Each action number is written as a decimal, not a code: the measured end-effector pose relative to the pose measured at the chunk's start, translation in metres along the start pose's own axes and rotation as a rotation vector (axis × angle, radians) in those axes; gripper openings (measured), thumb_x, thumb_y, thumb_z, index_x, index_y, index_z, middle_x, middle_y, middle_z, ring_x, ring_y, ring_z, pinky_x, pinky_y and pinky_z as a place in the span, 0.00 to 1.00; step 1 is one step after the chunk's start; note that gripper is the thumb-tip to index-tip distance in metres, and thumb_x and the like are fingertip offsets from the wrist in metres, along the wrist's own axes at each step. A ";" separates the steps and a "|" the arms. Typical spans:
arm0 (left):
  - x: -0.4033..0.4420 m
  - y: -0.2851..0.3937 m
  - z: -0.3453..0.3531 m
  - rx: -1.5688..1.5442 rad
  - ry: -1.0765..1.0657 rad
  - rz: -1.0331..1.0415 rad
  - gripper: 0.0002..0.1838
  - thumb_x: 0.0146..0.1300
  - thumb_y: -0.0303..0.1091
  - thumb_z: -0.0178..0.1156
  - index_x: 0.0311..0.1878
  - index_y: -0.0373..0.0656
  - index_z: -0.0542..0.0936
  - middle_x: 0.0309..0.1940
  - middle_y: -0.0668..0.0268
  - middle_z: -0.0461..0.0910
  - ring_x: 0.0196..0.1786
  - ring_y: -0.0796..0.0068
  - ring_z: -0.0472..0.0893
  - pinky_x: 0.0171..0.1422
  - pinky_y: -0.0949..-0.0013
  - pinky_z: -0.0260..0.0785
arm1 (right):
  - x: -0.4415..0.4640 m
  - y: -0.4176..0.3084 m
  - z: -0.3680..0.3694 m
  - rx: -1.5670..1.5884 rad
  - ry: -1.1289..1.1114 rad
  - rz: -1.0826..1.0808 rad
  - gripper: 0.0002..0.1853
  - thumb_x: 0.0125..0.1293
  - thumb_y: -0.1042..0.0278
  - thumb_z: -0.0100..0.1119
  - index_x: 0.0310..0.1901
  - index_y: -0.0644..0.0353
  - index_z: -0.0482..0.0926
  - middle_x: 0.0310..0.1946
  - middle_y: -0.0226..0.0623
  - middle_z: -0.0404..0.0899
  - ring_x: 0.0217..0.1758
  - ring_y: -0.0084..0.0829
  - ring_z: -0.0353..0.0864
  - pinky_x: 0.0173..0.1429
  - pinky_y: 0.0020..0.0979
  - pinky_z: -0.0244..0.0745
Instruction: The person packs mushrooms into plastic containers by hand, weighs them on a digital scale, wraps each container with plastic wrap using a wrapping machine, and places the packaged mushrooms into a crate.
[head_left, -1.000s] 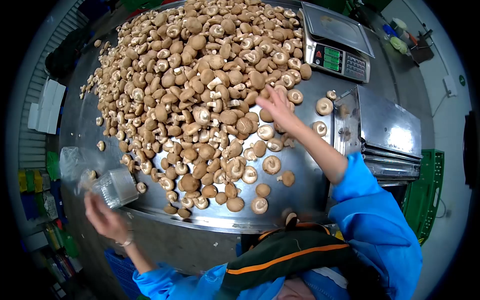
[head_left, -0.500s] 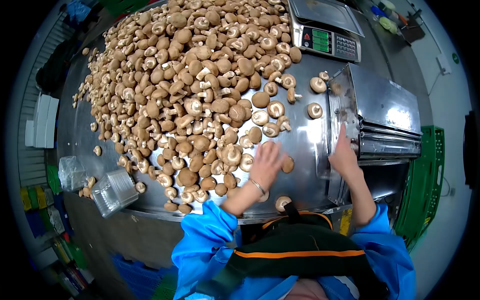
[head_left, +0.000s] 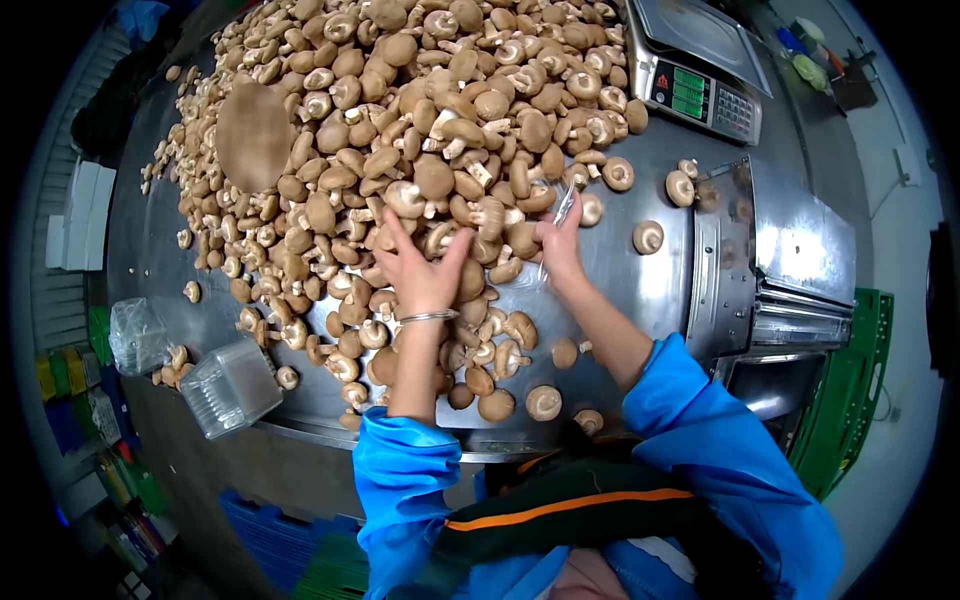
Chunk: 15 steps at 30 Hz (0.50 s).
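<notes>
A large heap of brown mushrooms [head_left: 330, 130] covers much of the metal table. My left hand [head_left: 425, 278], with a bracelet at the wrist, reaches into the near part of the heap; its thumb and fingers are spread around mushrooms. To its right, my right hand [head_left: 562, 250] grips a thin clear plastic piece [head_left: 566, 203], seen almost edge-on beside the mushrooms. Its full shape is hard to make out. Single mushrooms [head_left: 543, 403] lie near the table's front edge.
A digital scale [head_left: 702, 98] stands at the back right, above a metal machine [head_left: 800, 250]. Clear plastic trays [head_left: 232, 388] and a clear bag-like bundle [head_left: 138, 337] are at the left front. A green crate [head_left: 850, 390] is at the right, white boxes [head_left: 88, 215] at far left.
My left hand has moved up and left into the heap. My right hand has left the machine's edge for the heap's right side, now with clear plastic in it. Some mushrooms have shifted.
</notes>
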<state>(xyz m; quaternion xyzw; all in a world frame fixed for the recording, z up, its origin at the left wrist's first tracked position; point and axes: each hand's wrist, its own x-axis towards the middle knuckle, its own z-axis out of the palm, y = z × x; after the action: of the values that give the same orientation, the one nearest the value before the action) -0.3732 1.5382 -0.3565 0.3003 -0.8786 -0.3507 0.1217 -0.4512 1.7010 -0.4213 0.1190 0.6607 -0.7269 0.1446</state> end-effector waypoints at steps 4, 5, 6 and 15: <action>-0.032 0.046 0.015 -0.094 -0.002 0.353 0.41 0.44 0.34 0.66 0.64 0.50 0.59 0.60 0.39 0.52 0.61 0.40 0.58 0.65 0.54 0.53 | -0.020 -0.004 -0.001 0.348 -0.128 0.215 0.45 0.52 0.69 0.47 0.67 0.40 0.30 0.55 0.43 0.59 0.58 0.36 0.63 0.50 0.47 0.71; -0.042 0.050 0.020 -0.090 -0.120 0.508 0.36 0.44 0.28 0.64 0.60 0.47 0.64 0.58 0.39 0.54 0.61 0.39 0.58 0.65 0.54 0.54 | -0.018 0.004 -0.009 0.181 -0.151 0.269 0.42 0.55 0.67 0.47 0.67 0.46 0.33 0.58 0.44 0.56 0.56 0.37 0.67 0.48 0.44 0.75; -0.055 0.057 0.024 0.012 -0.175 0.593 0.31 0.44 0.24 0.60 0.56 0.46 0.68 0.58 0.41 0.56 0.62 0.39 0.57 0.64 0.54 0.55 | -0.013 0.024 -0.021 0.061 -0.144 0.211 0.40 0.57 0.66 0.48 0.67 0.50 0.36 0.57 0.45 0.58 0.54 0.37 0.69 0.45 0.43 0.76; -0.115 0.035 0.017 0.131 -0.226 0.744 0.31 0.45 0.29 0.63 0.57 0.54 0.70 0.63 0.48 0.54 0.63 0.46 0.58 0.61 0.53 0.54 | -0.055 -0.003 -0.085 0.080 -0.176 0.468 0.28 0.59 0.71 0.52 0.60 0.61 0.55 0.39 0.44 0.77 0.39 0.37 0.81 0.30 0.37 0.82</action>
<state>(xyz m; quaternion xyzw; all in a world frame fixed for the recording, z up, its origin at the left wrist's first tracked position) -0.3054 1.6378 -0.3453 -0.0719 -0.9559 -0.2566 0.1237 -0.4028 1.7887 -0.4072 0.2107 0.5709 -0.7067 0.3609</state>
